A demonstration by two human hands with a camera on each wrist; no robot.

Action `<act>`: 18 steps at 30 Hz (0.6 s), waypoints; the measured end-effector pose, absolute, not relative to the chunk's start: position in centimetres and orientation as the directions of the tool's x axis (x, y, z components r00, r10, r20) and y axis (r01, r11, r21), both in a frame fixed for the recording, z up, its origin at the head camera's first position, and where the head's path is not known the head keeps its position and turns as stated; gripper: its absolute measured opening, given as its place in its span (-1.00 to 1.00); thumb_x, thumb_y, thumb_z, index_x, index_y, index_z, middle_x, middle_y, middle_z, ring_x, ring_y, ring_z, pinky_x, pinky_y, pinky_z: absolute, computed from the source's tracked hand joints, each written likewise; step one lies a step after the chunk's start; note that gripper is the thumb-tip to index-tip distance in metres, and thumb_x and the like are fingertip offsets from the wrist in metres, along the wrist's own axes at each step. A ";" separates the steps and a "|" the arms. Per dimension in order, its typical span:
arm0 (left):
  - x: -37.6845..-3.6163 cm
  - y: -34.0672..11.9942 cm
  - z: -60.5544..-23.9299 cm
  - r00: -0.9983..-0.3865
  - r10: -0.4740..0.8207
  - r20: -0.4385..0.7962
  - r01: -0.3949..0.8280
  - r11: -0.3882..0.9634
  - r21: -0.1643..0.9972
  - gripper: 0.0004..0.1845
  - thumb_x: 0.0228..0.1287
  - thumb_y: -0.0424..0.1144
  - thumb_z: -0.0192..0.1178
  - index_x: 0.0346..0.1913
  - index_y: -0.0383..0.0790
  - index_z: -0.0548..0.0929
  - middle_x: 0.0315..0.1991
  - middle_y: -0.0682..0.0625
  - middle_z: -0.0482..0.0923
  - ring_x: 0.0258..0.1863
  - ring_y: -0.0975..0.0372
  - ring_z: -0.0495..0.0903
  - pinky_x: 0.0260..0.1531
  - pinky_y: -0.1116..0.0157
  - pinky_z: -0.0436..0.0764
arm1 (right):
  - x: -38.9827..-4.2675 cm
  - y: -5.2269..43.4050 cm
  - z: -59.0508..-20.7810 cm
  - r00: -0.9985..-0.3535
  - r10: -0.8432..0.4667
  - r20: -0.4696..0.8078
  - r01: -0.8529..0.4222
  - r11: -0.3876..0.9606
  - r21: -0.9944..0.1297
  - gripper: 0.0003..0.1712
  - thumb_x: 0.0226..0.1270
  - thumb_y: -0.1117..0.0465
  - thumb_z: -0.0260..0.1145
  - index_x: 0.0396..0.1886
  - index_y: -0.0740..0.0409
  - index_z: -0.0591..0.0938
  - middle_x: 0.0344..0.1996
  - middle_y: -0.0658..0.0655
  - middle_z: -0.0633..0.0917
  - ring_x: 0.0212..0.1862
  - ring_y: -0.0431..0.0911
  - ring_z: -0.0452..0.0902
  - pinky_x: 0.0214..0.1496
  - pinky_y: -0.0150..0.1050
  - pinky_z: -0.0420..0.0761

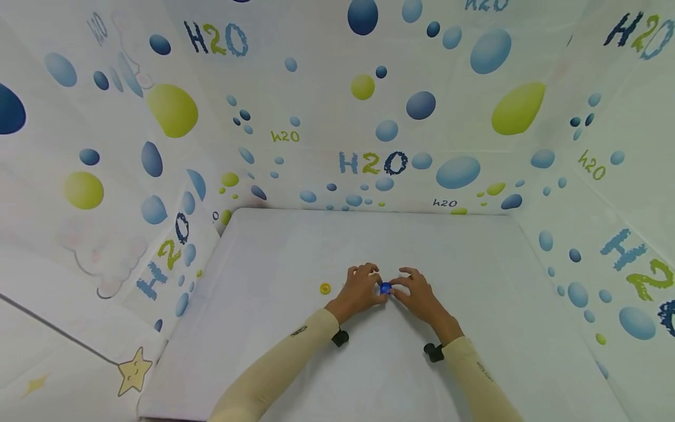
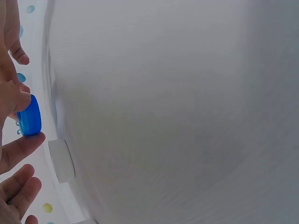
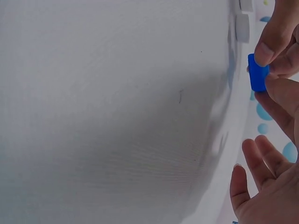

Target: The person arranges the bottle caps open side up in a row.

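A small blue bottle cap (image 1: 385, 288) is held just above the white table (image 1: 295, 246), between the fingertips of both hands. My left hand (image 1: 375, 288) pinches it from the left, my right hand (image 1: 398, 289) from the right. In the left wrist view the blue cap (image 2: 29, 115) stands on edge between the thumb and a finger (image 2: 21, 148). The right wrist view shows the cap (image 3: 258, 73) pinched between fingertips (image 3: 270, 44), with the other fingers of that hand loosely spread below. Both arms wear cream sleeves.
A small yellow cap (image 1: 325, 288) lies on the table just left of my left hand. Walls printed with blue and green bubbles and "H2O" enclose the table on three sides. A white round pad (image 2: 61, 160) sits at the table's edge.
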State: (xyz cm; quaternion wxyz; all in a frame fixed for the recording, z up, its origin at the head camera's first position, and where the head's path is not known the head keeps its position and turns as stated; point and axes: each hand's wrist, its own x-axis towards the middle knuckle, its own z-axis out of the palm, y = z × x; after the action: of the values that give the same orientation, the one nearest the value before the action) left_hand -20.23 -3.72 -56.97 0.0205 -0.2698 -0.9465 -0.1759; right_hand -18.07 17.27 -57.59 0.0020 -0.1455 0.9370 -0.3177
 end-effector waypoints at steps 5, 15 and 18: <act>-20.1 -3.9 -57.0 -0.848 0.511 0.143 0.528 0.784 0.327 -0.68 0.36 0.12 0.39 -0.03 -0.02 0.78 0.31 -0.05 0.51 0.32 0.06 0.52 0.39 -0.06 0.31 | -17.9 17.1 -57.7 -0.959 -0.269 0.087 -0.269 0.773 -0.574 -0.69 0.53 0.08 0.39 0.16 0.04 0.77 0.47 0.34 0.43 0.27 0.26 0.50 0.21 0.40 0.43; -20.1 -4.1 -57.1 -0.840 0.525 0.134 0.541 0.796 0.273 -0.63 0.41 0.16 0.35 0.04 -0.01 0.80 0.28 -0.03 0.55 0.30 0.06 0.54 0.37 -0.07 0.34 | -17.9 16.9 -58.1 -0.961 -0.256 0.102 -0.270 0.805 -0.528 -0.71 0.49 0.06 0.43 0.11 0.00 0.79 0.45 0.34 0.44 0.28 0.27 0.49 0.15 0.37 0.44; -20.0 -4.1 -57.1 -0.838 0.529 0.135 0.545 0.803 0.241 -0.61 0.42 0.18 0.35 0.05 -0.01 0.80 0.27 -0.02 0.57 0.32 0.08 0.53 0.36 -0.08 0.36 | -17.8 16.9 -58.1 -0.960 -0.257 0.107 -0.275 0.811 -0.517 -0.72 0.49 0.08 0.43 0.10 0.00 0.80 0.45 0.35 0.44 0.28 0.28 0.49 0.14 0.40 0.44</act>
State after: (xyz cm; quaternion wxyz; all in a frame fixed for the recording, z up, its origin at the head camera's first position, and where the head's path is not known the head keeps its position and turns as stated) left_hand -20.01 -4.06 -57.10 0.0306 -0.2829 -0.9489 -0.1362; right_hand -17.79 16.92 -58.07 -0.0160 -0.1398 0.9514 -0.2740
